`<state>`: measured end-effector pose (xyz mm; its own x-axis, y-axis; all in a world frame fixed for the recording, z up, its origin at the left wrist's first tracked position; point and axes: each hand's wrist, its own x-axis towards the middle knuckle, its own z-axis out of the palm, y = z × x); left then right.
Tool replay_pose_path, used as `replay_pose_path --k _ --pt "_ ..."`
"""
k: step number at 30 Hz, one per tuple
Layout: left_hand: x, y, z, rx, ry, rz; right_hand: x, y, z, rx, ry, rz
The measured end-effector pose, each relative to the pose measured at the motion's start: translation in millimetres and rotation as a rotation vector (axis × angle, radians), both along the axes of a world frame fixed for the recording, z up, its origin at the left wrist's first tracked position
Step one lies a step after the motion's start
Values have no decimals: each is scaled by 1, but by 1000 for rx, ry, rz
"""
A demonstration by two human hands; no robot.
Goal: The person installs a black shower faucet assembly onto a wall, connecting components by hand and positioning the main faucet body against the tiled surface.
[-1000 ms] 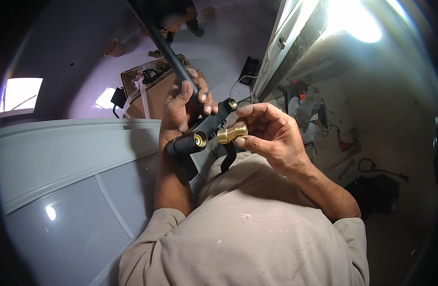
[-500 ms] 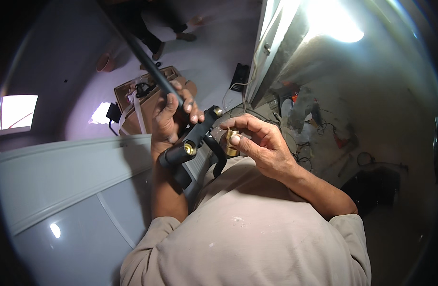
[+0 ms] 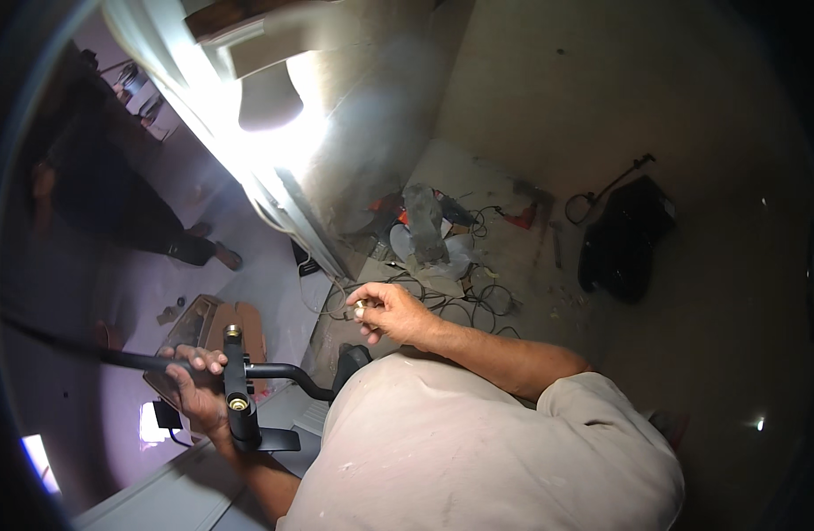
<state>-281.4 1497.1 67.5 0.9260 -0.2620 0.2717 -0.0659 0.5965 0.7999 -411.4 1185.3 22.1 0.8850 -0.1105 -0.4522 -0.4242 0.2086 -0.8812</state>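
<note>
Nearest to me, the left hand (image 3: 194,389) is wrapped tight around a black faucet (image 3: 239,398), fingers over the top of the body where the dark hose (image 3: 97,356) runs off to the left. I count two brass ends on that faucet: one at the top, one facing me lower down. A black spout curves away from the body toward the right, and a flat black lever sticks out at the bottom.

The right hand (image 3: 389,311) is up and apart from the faucet, well to its right. Thumb and forefinger are pinched together on one small brass fitting (image 3: 361,308); the rest of the fingers curl loosely. So the fitting sits right in the tips of that grip, not touching the faucet.

Just past the left hand, on the floor, there is an open cardboard box (image 3: 214,329); I cannot tell what is in it. A small black block with a cord lies beside it, lower left.

Further out, beyond the right hand, a heap of cables (image 3: 464,296) and scraps lies on the floor (image 3: 601,115). To the right of that, one black bag (image 3: 626,239), slumped, contents hidden.

Farthest, upper left, another person's legs (image 3: 132,221) stand on the floor by a bright glare.
</note>
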Motion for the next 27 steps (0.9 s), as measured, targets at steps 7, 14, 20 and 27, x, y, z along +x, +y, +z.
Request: replay_pose_path --k 7,14,20,27 --pt "-11 -24 30 37 -130 225 -40 -41 -63 -165 67 -198" --pt "-22 -39 65 122 -306 225 -82 -66 -118 -277 231 -333" --pt "-21 -40 88 197 -438 138 -117 -67 -153 -409 398 -428" --pt "-16 -62 128 236 -483 -220 -175 -41 -155 -532 669 -595"
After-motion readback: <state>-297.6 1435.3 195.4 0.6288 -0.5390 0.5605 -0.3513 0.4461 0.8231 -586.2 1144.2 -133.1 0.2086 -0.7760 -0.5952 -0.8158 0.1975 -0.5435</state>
